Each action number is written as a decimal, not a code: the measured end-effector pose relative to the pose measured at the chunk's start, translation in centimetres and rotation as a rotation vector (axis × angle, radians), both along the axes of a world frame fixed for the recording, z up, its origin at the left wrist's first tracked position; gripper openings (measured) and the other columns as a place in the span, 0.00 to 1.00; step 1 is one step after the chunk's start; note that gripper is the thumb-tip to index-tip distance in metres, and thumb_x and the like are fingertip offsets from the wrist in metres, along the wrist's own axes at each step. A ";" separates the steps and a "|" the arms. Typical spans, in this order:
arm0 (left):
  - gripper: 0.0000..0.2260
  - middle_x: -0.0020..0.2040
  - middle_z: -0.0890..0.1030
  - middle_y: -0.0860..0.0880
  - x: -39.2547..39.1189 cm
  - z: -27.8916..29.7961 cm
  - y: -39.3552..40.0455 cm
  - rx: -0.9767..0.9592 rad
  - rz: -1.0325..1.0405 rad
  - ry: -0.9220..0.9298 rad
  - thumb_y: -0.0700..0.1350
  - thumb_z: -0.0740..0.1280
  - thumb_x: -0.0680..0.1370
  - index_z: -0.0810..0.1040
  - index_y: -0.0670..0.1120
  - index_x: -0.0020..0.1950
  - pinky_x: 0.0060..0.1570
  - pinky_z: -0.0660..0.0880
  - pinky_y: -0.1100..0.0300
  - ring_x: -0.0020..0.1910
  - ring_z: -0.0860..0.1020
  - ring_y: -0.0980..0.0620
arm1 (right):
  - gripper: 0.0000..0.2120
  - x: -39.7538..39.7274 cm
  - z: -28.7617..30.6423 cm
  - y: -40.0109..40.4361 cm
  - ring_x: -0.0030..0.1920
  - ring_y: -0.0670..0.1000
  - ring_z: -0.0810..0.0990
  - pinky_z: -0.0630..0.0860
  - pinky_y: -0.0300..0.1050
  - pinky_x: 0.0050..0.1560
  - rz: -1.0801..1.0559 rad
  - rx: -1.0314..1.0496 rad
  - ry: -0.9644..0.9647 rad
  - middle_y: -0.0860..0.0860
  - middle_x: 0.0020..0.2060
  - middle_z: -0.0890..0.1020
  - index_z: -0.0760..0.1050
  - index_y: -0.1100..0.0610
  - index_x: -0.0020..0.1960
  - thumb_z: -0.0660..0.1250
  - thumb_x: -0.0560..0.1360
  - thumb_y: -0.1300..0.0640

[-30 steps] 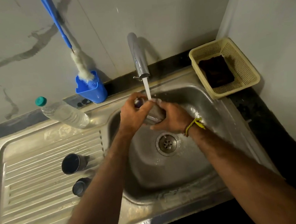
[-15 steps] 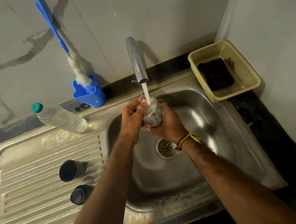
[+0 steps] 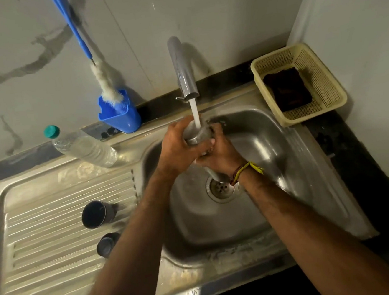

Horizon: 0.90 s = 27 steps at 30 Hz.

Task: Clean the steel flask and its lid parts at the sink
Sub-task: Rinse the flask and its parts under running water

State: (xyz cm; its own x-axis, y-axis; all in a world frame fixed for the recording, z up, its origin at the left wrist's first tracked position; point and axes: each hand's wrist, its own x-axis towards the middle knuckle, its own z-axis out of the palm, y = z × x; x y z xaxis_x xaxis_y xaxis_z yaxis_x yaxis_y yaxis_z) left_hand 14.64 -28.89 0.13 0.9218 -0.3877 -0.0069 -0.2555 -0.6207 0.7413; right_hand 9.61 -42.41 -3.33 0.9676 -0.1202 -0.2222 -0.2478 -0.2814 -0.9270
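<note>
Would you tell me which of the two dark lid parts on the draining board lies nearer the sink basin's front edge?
The smaller dark cap; the larger dark cup sits farther back, toward the clear plastic bottle.

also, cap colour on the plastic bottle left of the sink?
Green, teal-tinged. The cap tops the clear plastic bottle, seen best in the head view.

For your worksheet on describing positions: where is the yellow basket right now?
In the head view the yellow basket sits on the dark counter at the sink's far right corner, beside the wall, right of the tap.
</note>
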 end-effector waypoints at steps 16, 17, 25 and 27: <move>0.28 0.56 0.82 0.49 0.9 2.1 0.1 -0.082 0.240 0.159 0.63 0.73 0.72 0.73 0.53 0.67 0.50 0.83 0.43 0.47 0.85 0.48 | 0.35 -0.3 -0.5 -2.0 0.55 0.55 0.79 0.78 0.54 0.54 -0.013 -0.428 -0.067 0.51 0.56 0.79 0.68 0.52 0.64 0.79 0.61 0.50; 0.26 0.57 0.81 0.49 0.9 2.3 0.4 -0.122 0.170 0.204 0.60 0.75 0.73 0.73 0.53 0.67 0.47 0.84 0.45 0.48 0.85 0.48 | 0.34 -0.1 -0.6 -2.6 0.54 0.54 0.79 0.79 0.54 0.54 0.011 -0.385 -0.050 0.51 0.55 0.80 0.69 0.51 0.63 0.78 0.61 0.50; 0.41 0.64 0.79 0.42 0.2 1.6 1.5 -0.404 0.688 0.402 0.64 0.75 0.71 0.65 0.47 0.76 0.39 0.84 0.57 0.48 0.84 0.47 | 0.50 -0.8 -3.0 -5.4 0.67 0.54 0.71 0.72 0.59 0.65 -0.152 -0.413 -0.096 0.52 0.67 0.73 0.66 0.49 0.73 0.80 0.55 0.37; 0.37 0.62 0.79 0.40 -0.6 0.9 2.3 -0.579 0.815 0.570 0.59 0.75 0.75 0.65 0.44 0.76 0.32 0.80 0.60 0.47 0.84 0.46 | 0.53 -1.4 -2.7 -6.5 0.65 0.50 0.72 0.74 0.46 0.63 -0.253 -0.062 0.005 0.51 0.67 0.72 0.62 0.53 0.75 0.84 0.57 0.46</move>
